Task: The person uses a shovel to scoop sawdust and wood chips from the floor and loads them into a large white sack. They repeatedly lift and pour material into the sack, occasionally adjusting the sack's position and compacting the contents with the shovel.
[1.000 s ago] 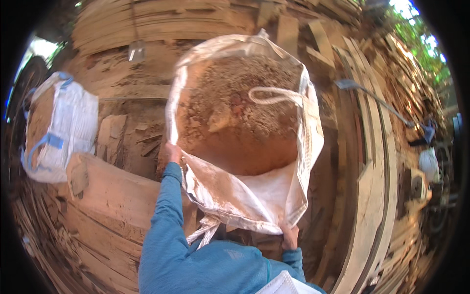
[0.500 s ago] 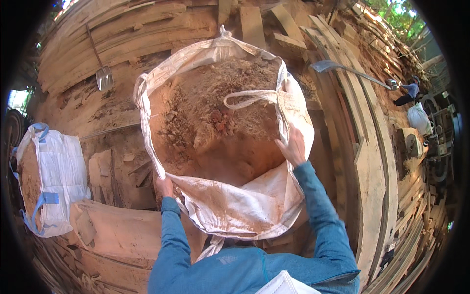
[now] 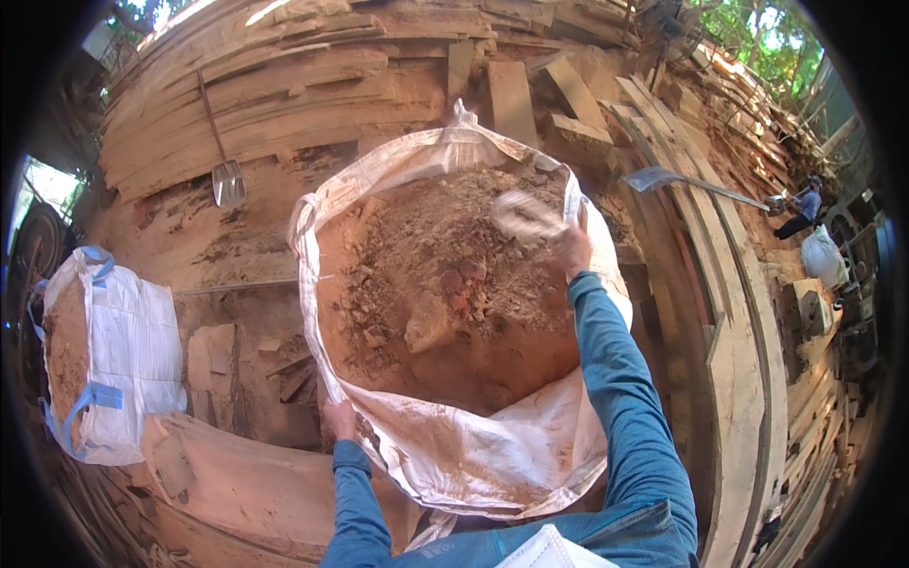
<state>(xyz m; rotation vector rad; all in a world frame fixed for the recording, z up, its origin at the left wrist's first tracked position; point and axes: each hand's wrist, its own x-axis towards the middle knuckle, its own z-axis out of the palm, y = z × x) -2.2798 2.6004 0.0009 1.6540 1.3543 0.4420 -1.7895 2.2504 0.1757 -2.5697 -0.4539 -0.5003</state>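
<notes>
A large white woven bulk bag (image 3: 374,151) stands open in front of me, its fabric stained with brown dust. Inside lies a heap of brown sawdust and soil-like clumps (image 3: 417,246), with a few reddish lumps near the middle. My left hand (image 3: 341,419) grips the folded rim at the near left. At the right rim my right hand (image 3: 572,251) is closed round the base of a lifting strap (image 3: 521,216). That strap's loop hangs over the heap, smeared by motion. The bag's near side sags inward between my arms.
A white bulk bag with blue straps (image 3: 137,350) stands at the left. Planks (image 3: 729,369) run along the right side. A shovel (image 3: 228,185) lies at the far left, another (image 3: 663,177) at the far right. A person (image 3: 805,208) is farther off, near a white sack (image 3: 824,256).
My right hand has moved forward along the right rim to the strap, and the loop has shifted. The left hand keeps its hold. The whole view has shifted a little.
</notes>
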